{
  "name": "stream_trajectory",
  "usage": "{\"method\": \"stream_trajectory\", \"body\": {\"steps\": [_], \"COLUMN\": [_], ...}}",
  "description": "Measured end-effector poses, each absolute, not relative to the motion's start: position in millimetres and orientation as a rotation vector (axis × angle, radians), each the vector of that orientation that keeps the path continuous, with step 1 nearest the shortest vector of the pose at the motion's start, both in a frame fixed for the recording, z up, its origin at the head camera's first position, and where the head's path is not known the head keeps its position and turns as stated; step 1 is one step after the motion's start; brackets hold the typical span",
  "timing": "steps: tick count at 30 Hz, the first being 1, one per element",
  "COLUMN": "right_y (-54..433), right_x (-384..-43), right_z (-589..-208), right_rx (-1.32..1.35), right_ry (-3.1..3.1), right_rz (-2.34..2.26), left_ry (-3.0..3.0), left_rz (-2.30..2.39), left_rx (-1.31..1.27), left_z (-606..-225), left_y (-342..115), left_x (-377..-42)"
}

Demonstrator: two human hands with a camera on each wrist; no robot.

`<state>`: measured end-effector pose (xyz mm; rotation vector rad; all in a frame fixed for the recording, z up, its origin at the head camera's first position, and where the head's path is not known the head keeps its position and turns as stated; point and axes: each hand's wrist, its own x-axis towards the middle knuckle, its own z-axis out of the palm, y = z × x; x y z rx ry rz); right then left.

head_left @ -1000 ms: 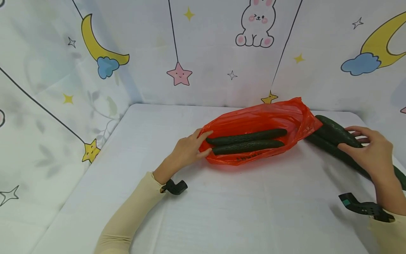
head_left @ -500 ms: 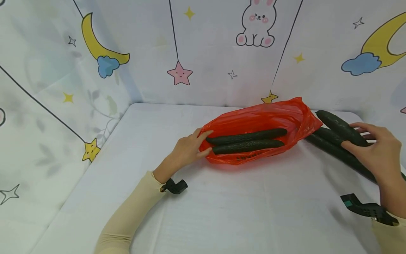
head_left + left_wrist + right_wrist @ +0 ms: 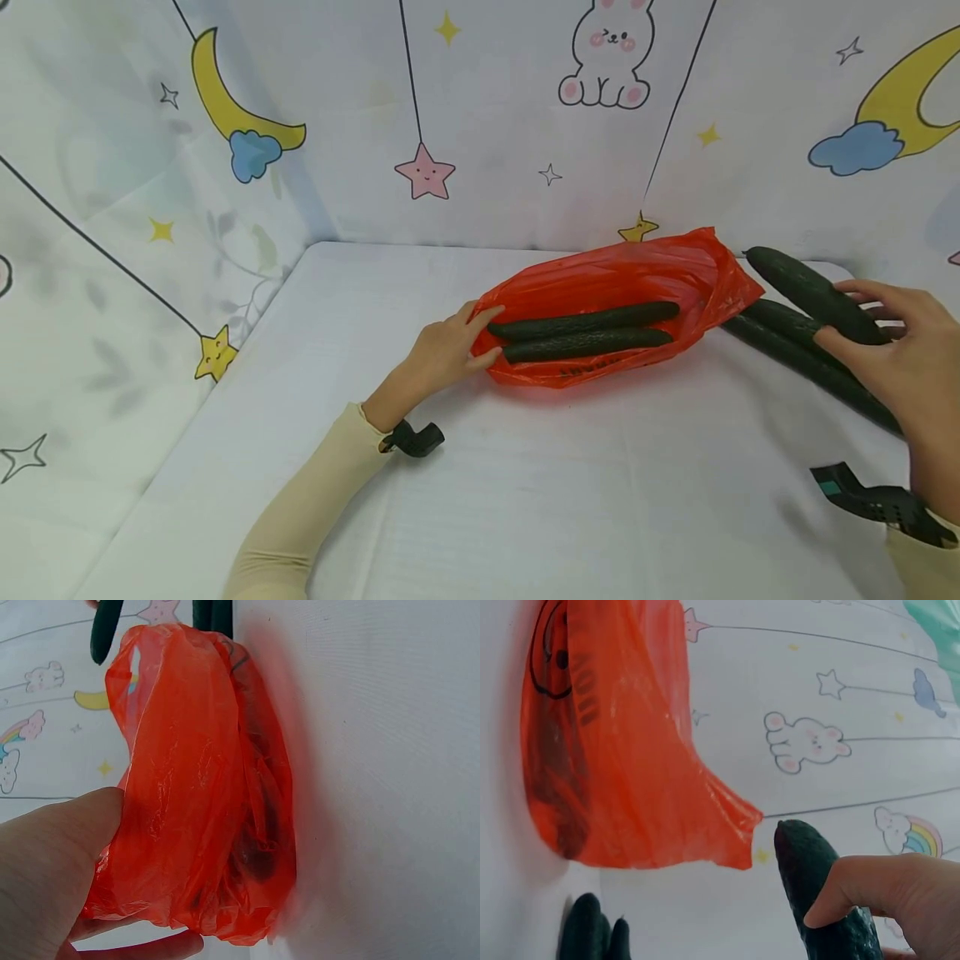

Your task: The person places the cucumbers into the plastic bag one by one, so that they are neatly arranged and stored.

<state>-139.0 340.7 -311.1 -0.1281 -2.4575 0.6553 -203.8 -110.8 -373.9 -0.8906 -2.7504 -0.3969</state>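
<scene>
A red plastic bag [image 3: 600, 271] lies with its open side facing up. Two cucumbers [image 3: 588, 343] rest side by side inside it. At the bag's left end, my left hand [image 3: 446, 350] holds the edge, thumb on one side and fingers on the other, as the left wrist view also shows with the thumb [image 3: 67, 847]. My right hand [image 3: 892, 342] grips a third cucumber [image 3: 806, 287] near its lower end, raised above the table. Its far tip points toward the bag's right corner; the right wrist view shows the cucumber [image 3: 817, 877] apart from the bag [image 3: 637, 765].
More cucumbers [image 3: 813, 375] lie on the white table [image 3: 585, 500] below the right hand, close to the bag's right end. A printed cloth backdrop [image 3: 487, 108] stands behind the table. Each wrist wears a black camera strap [image 3: 877, 504].
My right hand has lifted the cucumber off the others and moved slightly up and to the right. My left hand and the bag have stayed in place.
</scene>
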Motion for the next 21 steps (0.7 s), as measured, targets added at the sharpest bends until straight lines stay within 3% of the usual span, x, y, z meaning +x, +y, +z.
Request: {"method": "stream_trajectory", "body": {"steps": [21], "right_y": [297.1], "right_x": [-122.4], "right_z": [-289.8], "right_rx": [0.226], "right_ry": [-2.254], "right_rz": [0.819], "left_ry": [-2.788], "left_rz": [-0.394], "left_rx": [-0.882], "left_z": [-371.6], "left_y": [-110.2], "left_x": [-203.3]}}
